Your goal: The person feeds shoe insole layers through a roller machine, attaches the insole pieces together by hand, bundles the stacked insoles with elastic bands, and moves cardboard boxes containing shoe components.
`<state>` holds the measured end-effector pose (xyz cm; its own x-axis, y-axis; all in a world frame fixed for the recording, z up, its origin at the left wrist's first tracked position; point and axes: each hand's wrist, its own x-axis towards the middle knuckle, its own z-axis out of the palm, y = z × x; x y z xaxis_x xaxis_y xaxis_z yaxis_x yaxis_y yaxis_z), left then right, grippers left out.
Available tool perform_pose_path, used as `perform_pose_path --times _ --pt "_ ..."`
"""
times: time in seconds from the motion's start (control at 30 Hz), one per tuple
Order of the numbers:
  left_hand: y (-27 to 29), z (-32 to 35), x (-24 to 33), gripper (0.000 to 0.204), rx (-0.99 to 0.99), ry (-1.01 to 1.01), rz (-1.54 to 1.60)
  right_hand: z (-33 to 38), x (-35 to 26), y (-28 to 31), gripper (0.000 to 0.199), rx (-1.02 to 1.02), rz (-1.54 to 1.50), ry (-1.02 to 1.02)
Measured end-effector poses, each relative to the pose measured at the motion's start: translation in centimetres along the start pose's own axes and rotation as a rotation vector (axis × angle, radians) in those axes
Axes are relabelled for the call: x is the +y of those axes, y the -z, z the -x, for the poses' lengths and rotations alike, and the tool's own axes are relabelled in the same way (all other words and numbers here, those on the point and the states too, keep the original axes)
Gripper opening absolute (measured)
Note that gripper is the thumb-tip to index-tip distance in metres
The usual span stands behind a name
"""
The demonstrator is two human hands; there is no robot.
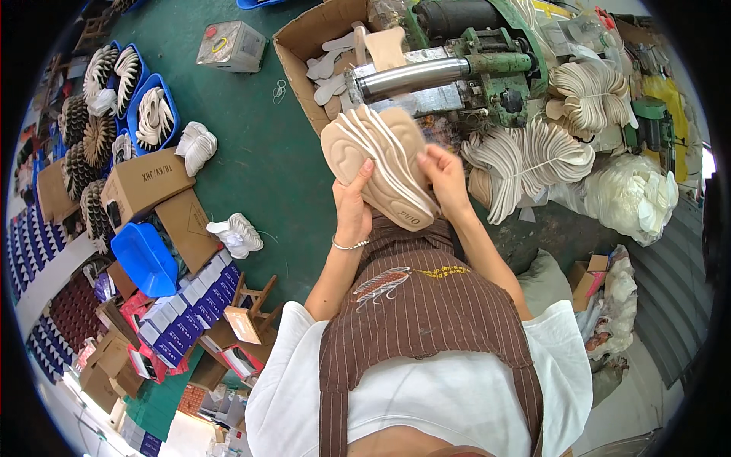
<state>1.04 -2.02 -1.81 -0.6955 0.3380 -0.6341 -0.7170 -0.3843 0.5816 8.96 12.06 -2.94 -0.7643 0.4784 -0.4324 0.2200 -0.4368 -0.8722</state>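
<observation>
Both hands, left hand (pixel 352 209) and right hand (pixel 445 179), have their fingers closed around a fanned stack of beige insoles (pixel 381 164); the loosely fanned stack could slip apart.

The insoles (pixel 384 164) look like soft matt foam, beige, with pale smooth edges. Just behind them, the roller (pixel 415 76) is polished metal with a bright glossy sheen, set in a machine (pixel 502 68) of dull green painted metal. Left of the roller, the box (pixel 304 46) is plain matt brown cardboard. Below the insoles, the apron (pixel 426 312) is striped brown woven cloth.
</observation>
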Motion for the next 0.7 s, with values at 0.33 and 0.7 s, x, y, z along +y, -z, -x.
perform_pose_path --times 0.33,0.7 --pt "-0.7 0.3 -0.8 0.042 -0.026 -0.074 0.004 -0.3 0.7 -0.1 0.024 -0.041 0.115 -0.032" --pt "-1.1 0.6 -1.5 0.038 0.034 -0.303 -0.111 0.0 0.2 -1.0 0.022 -0.189 0.045 0.0"
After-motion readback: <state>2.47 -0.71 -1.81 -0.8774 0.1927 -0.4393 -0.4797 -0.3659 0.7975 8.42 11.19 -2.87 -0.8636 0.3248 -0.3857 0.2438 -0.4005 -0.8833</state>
